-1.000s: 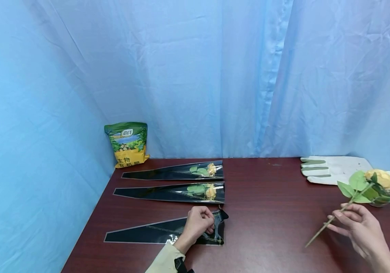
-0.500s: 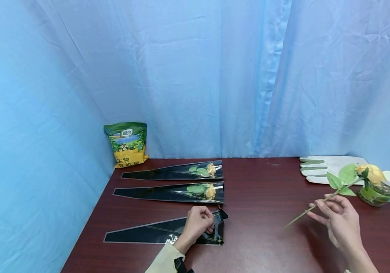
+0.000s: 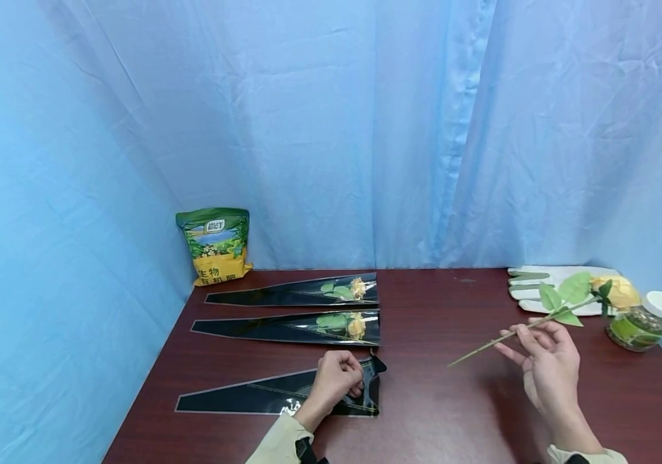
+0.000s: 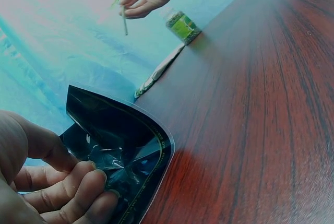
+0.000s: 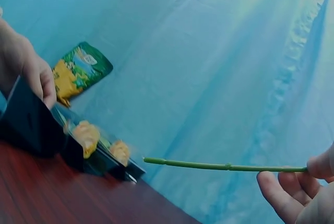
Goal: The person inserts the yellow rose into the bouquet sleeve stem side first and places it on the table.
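In the head view, my left hand (image 3: 333, 381) pinches the clear film at the wide end of a black flower sleeve (image 3: 238, 399) lying on the table. The left wrist view shows that sleeve's mouth (image 4: 117, 114) gaping beside the fingertips. To the right, my right hand (image 3: 554, 370) holds a yellow rose (image 3: 621, 293) in the air by its stem. The stem's cut end (image 5: 156, 161) points left, toward the sleeve but apart from it. Green leaves (image 3: 573, 290) sit below the bloom, above the hand.
Two black sleeves, a middle one (image 3: 244, 328) and a far one (image 3: 261, 298), each contain a yellow rose. A green-and-yellow bag (image 3: 215, 248) stands at back left. A white glove (image 3: 539, 305) and a lidded jar (image 3: 641, 330) are at back right of the brown table (image 3: 435, 361).
My right hand has carried the rose leftward and slightly away from me, uncovering the jar. My left hand has stayed in place on the sleeve.
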Motion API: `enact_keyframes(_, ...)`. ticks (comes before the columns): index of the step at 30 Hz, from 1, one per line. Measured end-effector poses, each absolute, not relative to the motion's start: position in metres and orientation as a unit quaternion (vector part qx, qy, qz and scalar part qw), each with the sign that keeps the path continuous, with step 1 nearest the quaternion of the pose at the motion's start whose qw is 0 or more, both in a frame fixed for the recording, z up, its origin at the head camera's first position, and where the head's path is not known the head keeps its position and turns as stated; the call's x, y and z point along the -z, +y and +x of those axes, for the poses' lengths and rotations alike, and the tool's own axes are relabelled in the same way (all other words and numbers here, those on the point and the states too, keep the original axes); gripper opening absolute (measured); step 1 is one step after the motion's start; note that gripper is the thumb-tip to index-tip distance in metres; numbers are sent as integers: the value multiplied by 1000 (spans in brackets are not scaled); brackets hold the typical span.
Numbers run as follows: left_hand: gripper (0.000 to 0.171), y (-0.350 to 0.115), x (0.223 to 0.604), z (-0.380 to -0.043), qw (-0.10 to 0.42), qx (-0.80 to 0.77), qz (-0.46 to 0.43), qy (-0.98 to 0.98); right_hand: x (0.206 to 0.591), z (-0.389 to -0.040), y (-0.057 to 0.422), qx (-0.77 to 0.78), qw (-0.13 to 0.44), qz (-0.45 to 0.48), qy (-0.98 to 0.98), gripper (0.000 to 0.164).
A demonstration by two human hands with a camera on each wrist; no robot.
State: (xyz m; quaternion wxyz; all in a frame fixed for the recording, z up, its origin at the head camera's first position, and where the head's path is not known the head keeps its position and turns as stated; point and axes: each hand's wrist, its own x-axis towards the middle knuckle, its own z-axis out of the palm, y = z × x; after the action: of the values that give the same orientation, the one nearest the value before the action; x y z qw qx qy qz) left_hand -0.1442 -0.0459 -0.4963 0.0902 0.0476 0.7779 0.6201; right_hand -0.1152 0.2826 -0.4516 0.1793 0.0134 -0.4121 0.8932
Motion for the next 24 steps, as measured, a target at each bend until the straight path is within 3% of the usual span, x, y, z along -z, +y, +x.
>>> enact_keyframes(16, 7, -49, 508, -149, 101, -627, 48, 771, 445, -125, 231, -885, 219, 3, -411, 13)
enact_keyframes(24, 8, -49, 508, -149, 100, -621, 49, 776, 448, -126, 209, -897, 211, 43, -387, 14)
